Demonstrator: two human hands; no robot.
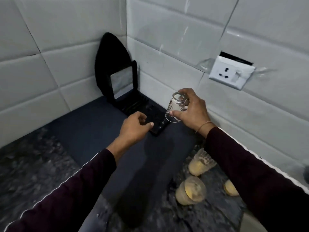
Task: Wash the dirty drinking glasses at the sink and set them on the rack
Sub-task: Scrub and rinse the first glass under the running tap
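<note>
I am taking the black drying rack [147,113] in the corner as my landmark and working from its left. Left of it the dark mat [93,131] is lying bare, giving me open room to bring things in. My left hand [133,129] is resting on the rack's near end, fingers loosely curled with the thumb lying along the edge; I judge it is steadying the rack, though I cannot tell whether it is truly pinching it. Just right of the rack, my right hand [190,109] is gripping the clean patterned glass [175,107], thumb and fingers wrapped round its wall, mouth tilted down toward the rack so it can drain. The glass is hovering above the rack's right edge, not yet set down. The tiled wall [217,56] is crowding close on that side, so room there is tight. Nearer me, right of the rack, three dirty glasses [192,191] with yellowish residue are waiting on the speckled counter [33,164].
</note>
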